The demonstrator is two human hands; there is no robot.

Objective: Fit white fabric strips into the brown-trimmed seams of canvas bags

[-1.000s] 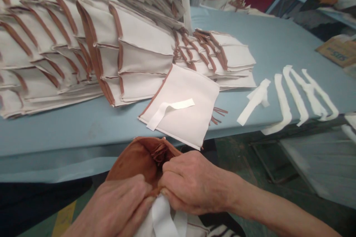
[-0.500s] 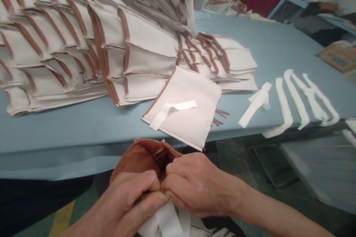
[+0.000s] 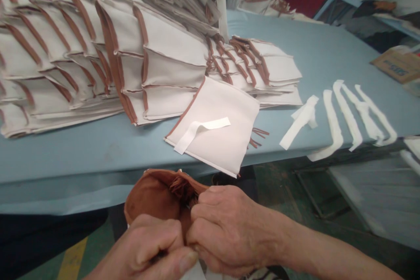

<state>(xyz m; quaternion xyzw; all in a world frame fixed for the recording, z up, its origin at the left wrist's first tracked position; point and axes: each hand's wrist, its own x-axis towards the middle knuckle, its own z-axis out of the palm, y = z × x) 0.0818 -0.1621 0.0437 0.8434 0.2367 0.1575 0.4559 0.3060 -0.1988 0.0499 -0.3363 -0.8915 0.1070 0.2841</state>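
Observation:
At the bottom centre, below the table edge, a brown-lined fabric piece (image 3: 152,194) hangs open towards the camera. My left hand (image 3: 154,245) is closed on its near edge, the thumb lying over a white strip (image 3: 194,272). Pressed up beside it, my right hand (image 3: 229,227) has its fingers curled round the same edge. The fingertips of both hands are partly hidden. Beyond them, a pale square panel (image 3: 218,127) with a brown edge lies on the table front, and another white strip (image 3: 201,130) rests across it.
Stacks of cream pieces with brown edges (image 3: 173,59) fill the left and middle of the blue table (image 3: 131,148). Several white strips (image 3: 334,122) lie at the right front. A cardboard box (image 3: 395,64) sits at the far right.
Both hands have shifted slightly down, and the left also to the left. The brown lining shows wider, while less of the white strip under the left thumb is in view.

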